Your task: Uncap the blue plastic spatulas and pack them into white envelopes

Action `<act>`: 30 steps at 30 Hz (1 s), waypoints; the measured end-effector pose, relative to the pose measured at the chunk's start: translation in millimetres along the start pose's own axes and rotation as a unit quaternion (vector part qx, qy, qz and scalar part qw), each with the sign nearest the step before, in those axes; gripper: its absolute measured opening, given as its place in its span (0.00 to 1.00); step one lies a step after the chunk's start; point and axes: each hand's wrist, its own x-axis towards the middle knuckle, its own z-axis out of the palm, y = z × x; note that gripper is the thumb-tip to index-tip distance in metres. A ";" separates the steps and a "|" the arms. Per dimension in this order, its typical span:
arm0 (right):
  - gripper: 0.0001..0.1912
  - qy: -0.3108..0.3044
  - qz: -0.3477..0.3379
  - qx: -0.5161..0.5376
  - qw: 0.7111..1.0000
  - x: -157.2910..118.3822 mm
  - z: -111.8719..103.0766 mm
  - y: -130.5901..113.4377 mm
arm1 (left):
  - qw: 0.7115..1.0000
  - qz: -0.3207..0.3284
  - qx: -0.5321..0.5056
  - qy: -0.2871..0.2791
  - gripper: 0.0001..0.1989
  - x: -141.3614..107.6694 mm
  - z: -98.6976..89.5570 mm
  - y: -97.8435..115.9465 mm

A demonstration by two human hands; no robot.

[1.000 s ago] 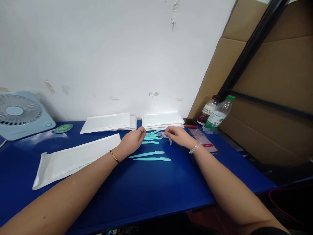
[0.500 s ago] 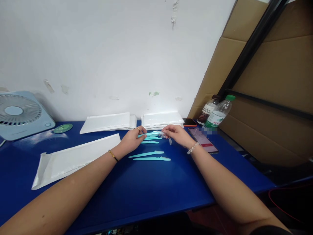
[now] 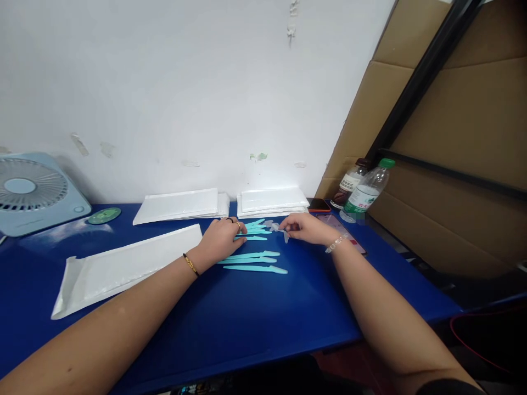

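Several turquoise razors [image 3: 257, 225] lie in a loose pile below the white stacks. My left hand [image 3: 224, 239] is over their handle ends, thumb and fingers apart on either side of the handles. Three more razors [image 3: 256, 269] lie in a row nearer the table's front. Small clear caps [image 3: 275, 225] rest beside the razors' blade ends. Just right of these caps is my right hand [image 3: 303, 228], its fingers curled but apart, with the fingertips close to one cap; nothing is visibly held.
One white padded envelope [image 3: 135, 266] lies on the blue table [image 3: 255, 323] at left. Stacked envelopes [image 3: 179, 203] line the wall. A fan [image 3: 39, 189] and green disc [image 3: 105, 215] stand left; two bottles [image 3: 362, 195] and two phones [image 3: 319, 205] are right.
A third razor now lies in the front row. My left hand has moved slightly left and down and its fingers have parted. My right hand has shifted right, away from the clear piece it pinched.
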 end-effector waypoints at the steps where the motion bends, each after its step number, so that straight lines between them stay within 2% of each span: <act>1: 0.11 -0.010 0.000 -0.032 0.999 -0.2 -0.9 3.0 | 1.000 -0.006 0.015 -0.004 0.09 0.3 0.5 -1.0; 5: 0.05 -0.022 0.003 -0.079 0.997 0.7 1.2 6.2 | 0.999 -0.024 0.011 -0.032 0.08 1.1 1.6 -3.3; 10: 0.04 -0.058 0.029 -0.001 0.998 2.5 11.6 -5.3 | 0.997 -0.043 -0.026 -0.057 0.09 1.4 0.7 -3.0; 14: 0.04 -0.038 0.015 0.015 0.999 4.0 17.5 -9.4 | 0.995 -0.046 -0.051 -0.074 0.09 1.4 -1.0 -2.2; 18: 0.12 -0.009 -0.041 0.009 0.999 4.9 19.3 -12.1 | 0.994 -0.048 -0.044 -0.085 0.11 1.6 -5.4 -1.6; 22: 0.06 -0.025 -0.104 0.002 0.994 6.2 23.0 -15.7 | 0.991 -0.071 -0.028 -0.109 0.11 1.6 -13.2 -3.4; 27: 0.03 -0.021 -0.042 -0.016 0.999 5.4 23.5 -12.9 | 0.981 -0.091 -0.066 -0.158 0.09 0.2 -18.9 -8.4; 30: 0.03 -0.007 -0.011 -0.030 0.999 4.8 22.6 -12.8 | 0.980 -0.085 -0.089 -0.155 0.08 0.4 -18.2 -9.6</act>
